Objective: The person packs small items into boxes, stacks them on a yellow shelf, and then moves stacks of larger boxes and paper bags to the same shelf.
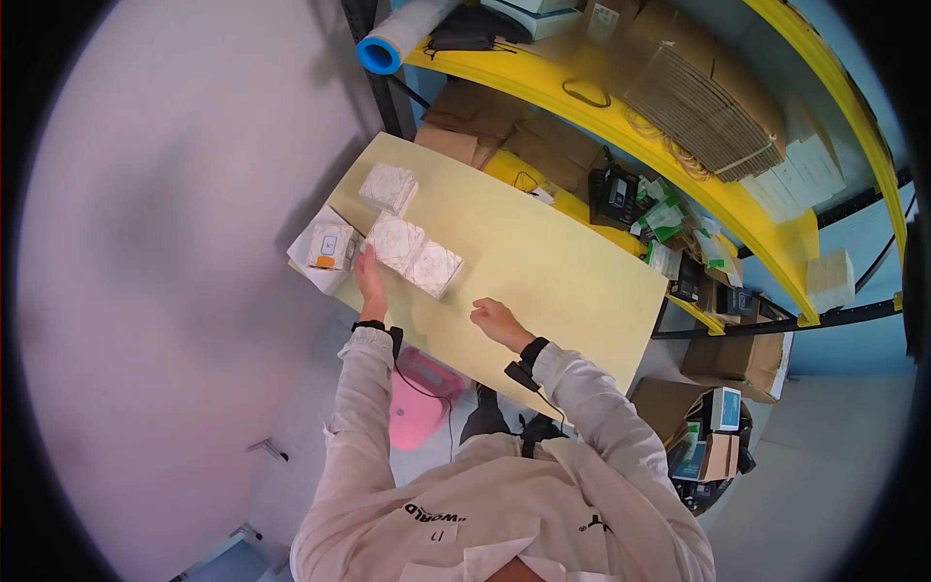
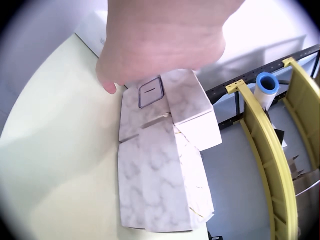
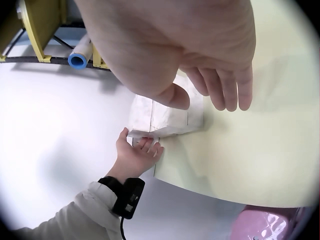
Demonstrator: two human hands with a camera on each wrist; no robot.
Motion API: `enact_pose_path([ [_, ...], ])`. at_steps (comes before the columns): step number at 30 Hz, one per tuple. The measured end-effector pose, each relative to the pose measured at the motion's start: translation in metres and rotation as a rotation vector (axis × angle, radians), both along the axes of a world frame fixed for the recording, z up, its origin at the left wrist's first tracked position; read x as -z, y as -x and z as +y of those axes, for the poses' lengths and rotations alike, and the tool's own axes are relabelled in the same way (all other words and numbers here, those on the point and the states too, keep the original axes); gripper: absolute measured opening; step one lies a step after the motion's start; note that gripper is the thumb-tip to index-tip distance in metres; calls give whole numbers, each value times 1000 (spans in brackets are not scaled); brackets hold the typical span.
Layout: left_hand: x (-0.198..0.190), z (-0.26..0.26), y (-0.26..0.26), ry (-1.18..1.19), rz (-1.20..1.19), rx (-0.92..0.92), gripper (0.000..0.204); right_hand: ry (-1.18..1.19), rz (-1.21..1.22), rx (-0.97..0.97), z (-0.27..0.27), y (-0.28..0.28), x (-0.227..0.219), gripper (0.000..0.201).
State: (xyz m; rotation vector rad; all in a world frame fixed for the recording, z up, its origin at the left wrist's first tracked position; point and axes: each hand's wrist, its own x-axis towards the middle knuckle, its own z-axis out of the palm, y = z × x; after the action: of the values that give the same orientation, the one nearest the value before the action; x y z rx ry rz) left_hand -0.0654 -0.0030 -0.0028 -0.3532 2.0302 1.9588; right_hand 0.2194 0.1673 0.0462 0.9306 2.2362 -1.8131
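Three white marbled boxes stand on the pale yellow table: a back box [image 1: 388, 184], a middle box [image 1: 395, 241] and a front box [image 1: 434, 269], the last two side by side. My left hand [image 1: 369, 286] is upright at the left side of the middle box, fingers straight, fingertips right at its edge. Left of that hand is a small box with an orange label [image 1: 330, 246]. My right hand [image 1: 501, 323] hovers over the table's near side, right of the front box, holding nothing. In the right wrist view, the right hand's fingers [image 3: 228, 90] hang relaxed.
The table [image 1: 553, 281] meets a wall on the left. Behind it rises a yellow shelf rack [image 1: 543, 87] with cartons and a plastic roll [image 1: 398, 44]. A pink stool [image 1: 415, 412] stands beneath the near edge; an open carton [image 1: 703, 436] sits at right.
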Motion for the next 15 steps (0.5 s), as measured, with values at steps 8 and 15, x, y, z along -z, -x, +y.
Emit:
enact_pose_path([
  [8,-7,-12,11,-34,-28,189,81,216,-17,44,-8,41,0,75],
  [15,0,-20,7,23,-11,318,54,187,7,141,-12,54,26,73],
])
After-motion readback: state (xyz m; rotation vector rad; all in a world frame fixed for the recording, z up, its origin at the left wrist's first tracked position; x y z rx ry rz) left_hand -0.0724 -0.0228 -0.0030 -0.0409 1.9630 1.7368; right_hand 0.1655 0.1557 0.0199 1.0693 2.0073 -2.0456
